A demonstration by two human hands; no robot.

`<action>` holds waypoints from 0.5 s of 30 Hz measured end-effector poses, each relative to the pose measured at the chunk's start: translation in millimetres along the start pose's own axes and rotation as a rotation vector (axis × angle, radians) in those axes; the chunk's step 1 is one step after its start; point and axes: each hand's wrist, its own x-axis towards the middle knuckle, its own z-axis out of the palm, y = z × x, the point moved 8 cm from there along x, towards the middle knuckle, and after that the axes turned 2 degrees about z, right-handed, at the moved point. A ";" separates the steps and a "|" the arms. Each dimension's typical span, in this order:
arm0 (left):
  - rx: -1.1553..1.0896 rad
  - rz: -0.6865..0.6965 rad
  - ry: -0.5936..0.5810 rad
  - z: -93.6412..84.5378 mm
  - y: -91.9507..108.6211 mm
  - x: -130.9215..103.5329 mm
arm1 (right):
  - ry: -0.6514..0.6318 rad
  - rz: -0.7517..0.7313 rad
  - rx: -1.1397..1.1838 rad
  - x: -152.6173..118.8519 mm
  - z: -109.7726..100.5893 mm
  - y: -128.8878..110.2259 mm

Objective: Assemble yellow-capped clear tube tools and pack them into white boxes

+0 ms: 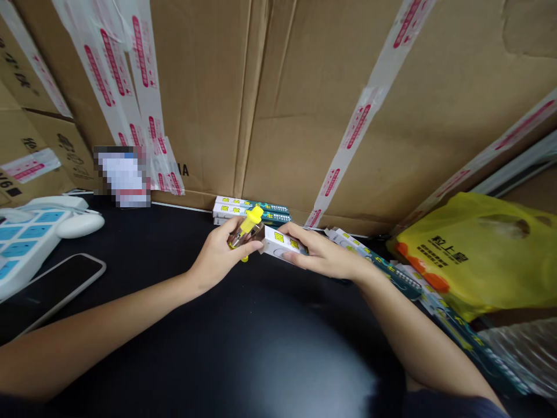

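Observation:
My left hand [220,249] is closed around a slim tool with yellow ends and a clear middle [252,219]; its exact kind does not show. In my right hand [324,252] is a small white carton [282,244] with yellow printed squares, gripped between thumb and fingers. The carton's near end points at the tool, and a flap there looks open. The left fingertips are close to that end; whether they touch it I cannot tell. Just behind my hands, similar white and dark green cartons [224,208] lie stacked against the cardboard.
More cartons [404,278] lie in a row at right beside a yellow plastic bag [491,261]. A large cardboard box [304,116] walls off the back of the black table [243,348]. At left are a phone [56,290] and a white-and-blue power strip [35,232].

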 end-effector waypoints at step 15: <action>0.134 -0.032 -0.292 26.4 -15.3 -4.8 | 0.108 0.052 -0.150 11.2 17.2 6.0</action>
